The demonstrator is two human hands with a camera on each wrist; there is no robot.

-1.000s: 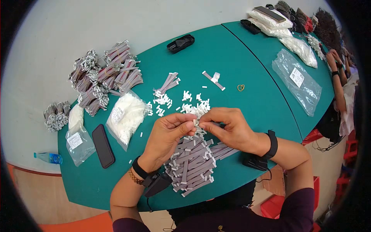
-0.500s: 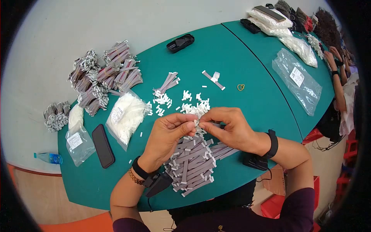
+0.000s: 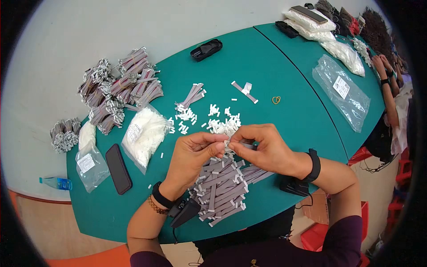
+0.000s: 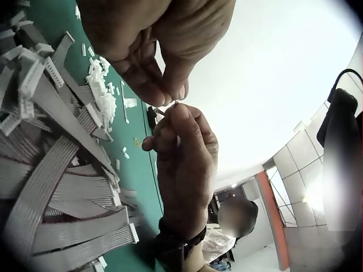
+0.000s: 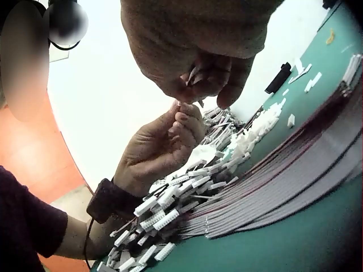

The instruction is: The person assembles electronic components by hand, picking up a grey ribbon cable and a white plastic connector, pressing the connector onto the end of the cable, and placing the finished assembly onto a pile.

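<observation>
Over the table's middle, my two hands meet at the fingertips in the head view. My left hand (image 3: 189,153) pinches a small white connector piece (image 3: 226,143) between thumb and index finger. Facing it, my right hand (image 3: 267,147) pinches a grey ribbon cable (image 3: 249,145), whose end is hidden by the fingers. Just below the hands lies a heap of grey ribbon cables (image 3: 224,191) with white connectors on their ends. Loose small white pieces (image 3: 224,126) are scattered right behind the fingertips. The right wrist view shows the cable heap (image 5: 272,187) close under the hands.
At the left lie bundled cables (image 3: 106,91), a bag of white pieces (image 3: 144,135), a dark phone (image 3: 118,169) and a water bottle (image 3: 55,182). A clear labelled bag (image 3: 342,93) lies at right, near yellow rubber bands (image 3: 276,100). Another person's arms (image 3: 387,89) show at the far right.
Both hands stay in almost the same place with fingertips together. The ribbon cable in the right hand shows slightly more, and the white piece has shifted a little between the fingers.
</observation>
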